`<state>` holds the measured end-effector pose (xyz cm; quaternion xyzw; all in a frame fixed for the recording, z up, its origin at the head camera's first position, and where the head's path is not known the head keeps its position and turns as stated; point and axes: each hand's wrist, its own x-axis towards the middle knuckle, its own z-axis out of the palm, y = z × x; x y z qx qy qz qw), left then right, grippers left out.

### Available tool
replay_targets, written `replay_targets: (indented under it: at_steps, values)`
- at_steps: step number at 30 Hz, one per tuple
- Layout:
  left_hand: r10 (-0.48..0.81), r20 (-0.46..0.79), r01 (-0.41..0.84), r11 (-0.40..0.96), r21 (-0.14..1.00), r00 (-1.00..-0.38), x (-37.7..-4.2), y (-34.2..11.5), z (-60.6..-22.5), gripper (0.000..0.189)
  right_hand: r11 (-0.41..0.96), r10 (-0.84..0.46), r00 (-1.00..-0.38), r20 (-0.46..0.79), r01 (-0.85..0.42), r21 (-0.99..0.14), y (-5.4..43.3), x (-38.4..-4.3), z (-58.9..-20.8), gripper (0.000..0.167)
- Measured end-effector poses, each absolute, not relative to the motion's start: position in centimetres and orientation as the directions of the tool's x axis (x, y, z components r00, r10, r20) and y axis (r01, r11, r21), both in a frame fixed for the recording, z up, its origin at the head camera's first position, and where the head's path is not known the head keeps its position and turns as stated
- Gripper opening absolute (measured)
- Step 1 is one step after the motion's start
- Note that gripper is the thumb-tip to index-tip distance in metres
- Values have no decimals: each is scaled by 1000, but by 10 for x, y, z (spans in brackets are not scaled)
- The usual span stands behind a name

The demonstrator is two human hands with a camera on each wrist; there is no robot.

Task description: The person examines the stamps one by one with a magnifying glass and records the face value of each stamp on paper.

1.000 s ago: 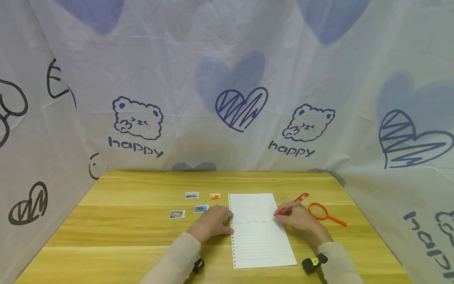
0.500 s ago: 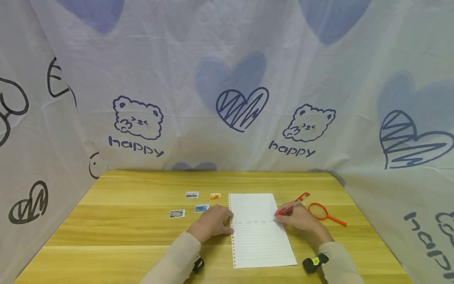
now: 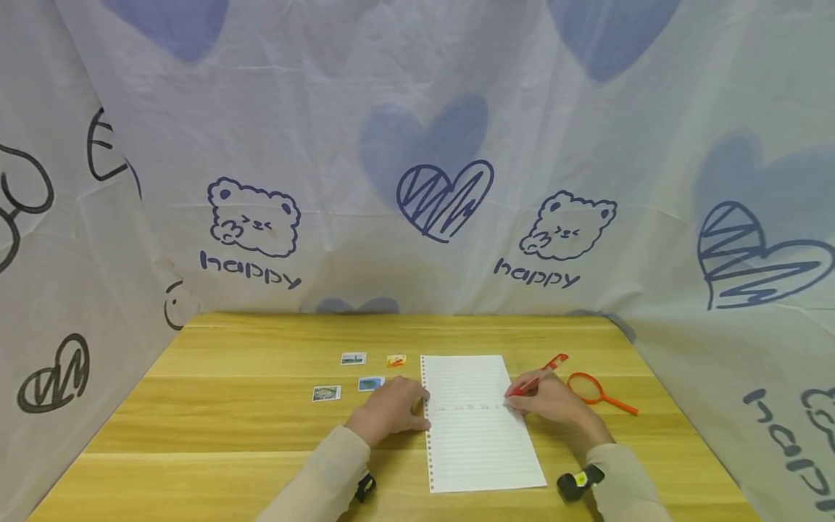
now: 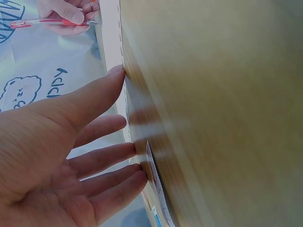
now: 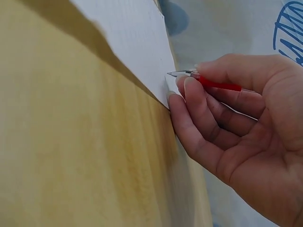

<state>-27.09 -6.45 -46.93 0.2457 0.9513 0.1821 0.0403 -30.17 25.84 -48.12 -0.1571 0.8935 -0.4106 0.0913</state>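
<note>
A lined loose-leaf sheet point(image 3: 479, 449) with punched holes down its left side lies on the wooden table. A short row of faint writing runs across its middle. My right hand point(image 3: 551, 399) pinches a red pen point(image 3: 538, 380) between thumb and fingers, its tip at the paper near the right edge; the right wrist view shows the pen's metal tip point(image 5: 177, 73) close over the sheet. My left hand point(image 3: 389, 409) rests at the holed edge, its thumb and fingertips on the margin. In the left wrist view the fingers point(image 4: 106, 161) are spread and relaxed.
An orange-red magnifying glass point(image 3: 587, 389) lies right of my right hand. Left of the sheet are several stamps, among them a green one point(image 3: 326, 393), a blue one point(image 3: 370, 384) and a yellow one point(image 3: 396, 360). A patterned cloth point(image 3: 352, 239) hangs behind the table.
The pen and right hand have shifted only very slightly at the right end of the written row. My left hand, the sheet and the stamps stay in place.
</note>
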Motion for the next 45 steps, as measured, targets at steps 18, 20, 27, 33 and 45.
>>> replay_targets:
  at_steps: [18, 20, 27, 33, 45]
  values:
    - [473, 1, 438, 815, 379, -881, -270, -64, -468, 46, 688, -342, -939, -35, -225, -689, 257, -302, -482, 10]
    - [474, 0, 439, 816, 377, -881, -269, -64, -468, 46, 688, -341, -940, -32, -226, -689, 256, -302, -482, 11]
    - [476, 1, 442, 816, 372, -880, -269, -64, -469, 46, 657, -358, -933, -30, -229, -718, 258, -301, -482, 13]
    - [478, 6, 445, 814, 372, -879, -270, -64, -469, 46, 625, -378, -926, -18, -241, -742, 260, -302, -483, 15]
    - [477, 7, 446, 815, 371, -879, -270, -63, -468, 46, 637, -382, -924, -15, -252, -729, 261, -302, -484, 16]
